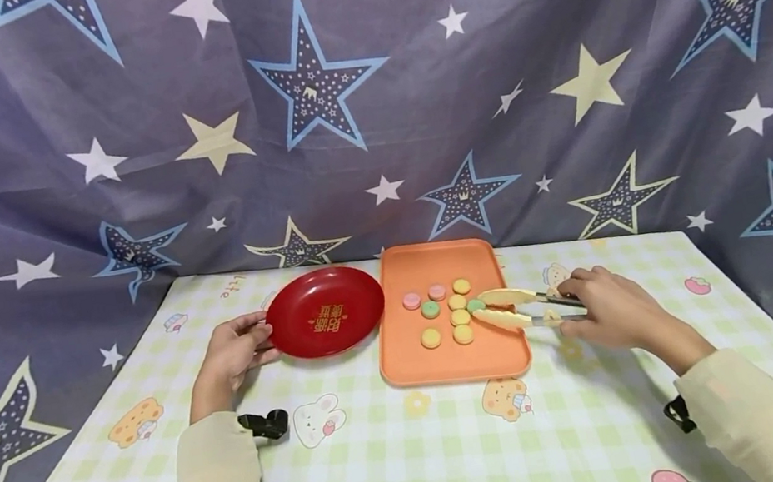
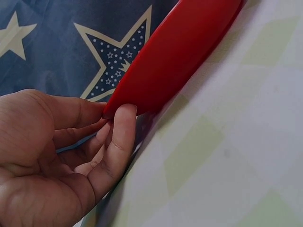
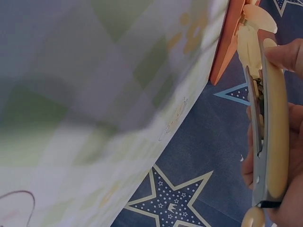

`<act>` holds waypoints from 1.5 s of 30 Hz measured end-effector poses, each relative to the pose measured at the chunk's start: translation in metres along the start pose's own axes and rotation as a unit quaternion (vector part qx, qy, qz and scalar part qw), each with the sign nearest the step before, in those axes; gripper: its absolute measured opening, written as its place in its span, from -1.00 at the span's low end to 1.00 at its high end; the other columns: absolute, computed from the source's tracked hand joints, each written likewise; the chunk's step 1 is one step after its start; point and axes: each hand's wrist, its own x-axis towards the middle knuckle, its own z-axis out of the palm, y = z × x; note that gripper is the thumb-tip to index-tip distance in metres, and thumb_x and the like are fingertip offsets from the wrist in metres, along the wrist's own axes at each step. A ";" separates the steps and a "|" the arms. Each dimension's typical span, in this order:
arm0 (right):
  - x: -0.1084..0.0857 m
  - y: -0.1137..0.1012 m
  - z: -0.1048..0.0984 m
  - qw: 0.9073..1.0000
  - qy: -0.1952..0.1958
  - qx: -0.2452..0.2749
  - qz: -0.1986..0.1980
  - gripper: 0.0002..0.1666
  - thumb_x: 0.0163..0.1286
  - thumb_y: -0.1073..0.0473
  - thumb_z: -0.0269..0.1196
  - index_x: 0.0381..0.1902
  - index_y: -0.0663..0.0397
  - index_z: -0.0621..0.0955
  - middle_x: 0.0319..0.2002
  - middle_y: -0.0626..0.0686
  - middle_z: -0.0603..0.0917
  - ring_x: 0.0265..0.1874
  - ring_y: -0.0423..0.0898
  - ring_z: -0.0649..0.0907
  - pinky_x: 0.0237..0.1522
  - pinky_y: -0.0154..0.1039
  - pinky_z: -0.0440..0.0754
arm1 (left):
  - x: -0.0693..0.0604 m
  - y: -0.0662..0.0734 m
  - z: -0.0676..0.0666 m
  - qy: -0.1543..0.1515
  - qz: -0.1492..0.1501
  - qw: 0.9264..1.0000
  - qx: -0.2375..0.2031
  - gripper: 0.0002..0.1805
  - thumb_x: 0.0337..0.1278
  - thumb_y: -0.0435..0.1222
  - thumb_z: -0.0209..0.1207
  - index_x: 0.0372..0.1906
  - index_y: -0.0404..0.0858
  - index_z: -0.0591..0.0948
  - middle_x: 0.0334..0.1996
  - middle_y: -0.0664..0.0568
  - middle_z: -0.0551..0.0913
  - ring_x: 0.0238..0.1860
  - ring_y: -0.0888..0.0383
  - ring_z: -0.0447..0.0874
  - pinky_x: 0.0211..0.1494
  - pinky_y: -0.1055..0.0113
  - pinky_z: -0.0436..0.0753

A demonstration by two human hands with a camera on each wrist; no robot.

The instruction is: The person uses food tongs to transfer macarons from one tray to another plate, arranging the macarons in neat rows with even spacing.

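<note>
My left hand [image 1: 232, 356] pinches the left rim of a red plate [image 1: 291, 307] that bears gold characters. In the left wrist view, thumb and fingers meet at the edge of the plate [image 2: 165, 61]. With my right hand [image 1: 613, 306] I hold a pair of tongs [image 1: 505, 297] with cream-coloured tips. Those tips reach over an orange tray [image 1: 406, 364] and stand on either side of a green macaron [image 1: 476, 305]; whether they touch it I cannot tell. Several yellow, pink and green macarons lie about it, among them a yellow macaron [image 1: 431, 338] and a pink macaron [image 1: 411, 301].
A tablecloth [image 1: 408, 473] with green checks and cartoon prints covers the table. Behind the table hangs a dark curtain [image 1: 345, 172] with stars. The plate stands close to the tray's left side.
</note>
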 end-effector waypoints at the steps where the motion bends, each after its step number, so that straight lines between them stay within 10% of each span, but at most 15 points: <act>1: 0.000 0.000 0.000 1.000 0.002 -0.002 0.000 -0.45 0.20 -0.03 0.43 0.01 0.27 0.70 -0.14 0.14 0.69 -0.28 0.08 0.60 -0.26 0.08 0.64 | 0.000 0.000 0.000 -0.001 0.001 1.000 -0.001 -0.44 0.52 -0.38 0.09 0.51 -0.35 0.31 0.24 -0.24 0.45 -0.22 0.16 0.69 -0.07 0.25 0.80; 27: 0.044 -0.031 -0.001 0.997 0.072 -0.038 -0.014 -0.41 0.18 -0.06 0.31 -0.01 0.33 0.65 -0.20 0.17 0.63 -0.27 0.15 0.53 -0.21 0.05 0.58 | 0.000 -0.004 -0.001 -0.005 0.001 1.000 -0.012 -0.45 0.52 -0.39 0.08 0.51 -0.35 0.31 0.19 -0.21 0.46 -0.24 0.15 0.68 -0.06 0.24 0.80; 45: 0.103 -0.086 0.021 0.999 0.031 -0.042 -0.015 -0.41 0.29 -0.13 0.27 0.04 0.26 0.62 -0.08 0.18 0.62 -0.13 0.15 0.53 0.00 0.03 0.58 | 0.000 -0.002 -0.003 -0.006 0.009 1.000 -0.014 -0.45 0.52 -0.42 0.07 0.50 -0.36 0.31 0.16 -0.21 0.49 -0.25 0.16 0.70 -0.05 0.23 0.80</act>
